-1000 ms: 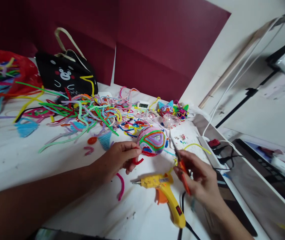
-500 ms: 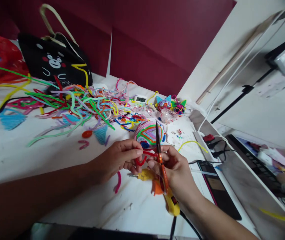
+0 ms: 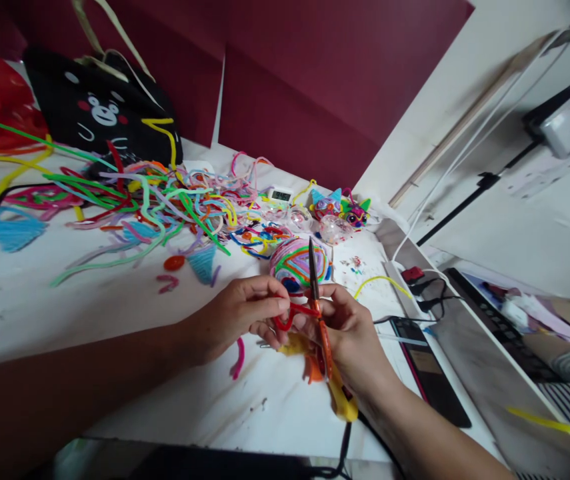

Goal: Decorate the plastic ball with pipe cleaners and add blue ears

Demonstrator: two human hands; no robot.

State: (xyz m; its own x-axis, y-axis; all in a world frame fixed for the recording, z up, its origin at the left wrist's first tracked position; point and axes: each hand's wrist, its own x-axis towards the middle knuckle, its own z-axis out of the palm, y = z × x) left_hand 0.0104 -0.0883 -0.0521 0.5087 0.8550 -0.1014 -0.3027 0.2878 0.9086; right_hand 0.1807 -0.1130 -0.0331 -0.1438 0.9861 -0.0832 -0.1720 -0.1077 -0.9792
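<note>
Between my two hands is a short red pipe cleaner [image 3: 285, 322], bent into a loop. My left hand [image 3: 247, 310] pinches it between thumb and fingertips. My right hand [image 3: 352, 333] is closed around orange-handled scissors [image 3: 323, 333], their dark blades pointing up; the red piece reaches to the scissors and the right fingertips. Just beyond the hands sits a ball [image 3: 299, 263] wrapped in multicoloured pipe cleaners. Below them, partly hidden, lie a yellow-handled tool [image 3: 343, 398] with a metal tip and black cord, and an orange piece [image 3: 313, 369]. A magenta scrap [image 3: 238, 360] rests nearby.
A tangle of pipe cleaners [image 3: 165, 193] spreads across the left and back. Behind stand a black bag [image 3: 99, 107], a red bag [image 3: 2, 100], a small digital clock [image 3: 281, 195] and decorated figures [image 3: 325, 203]. At right are a phone [image 3: 429, 373] and a power strip [image 3: 405, 287].
The red pipe cleaner's loose end has shifted, and it now forms a more closed loop beside the scissors. Both hands stay nearly in place while the view shifts slightly.
</note>
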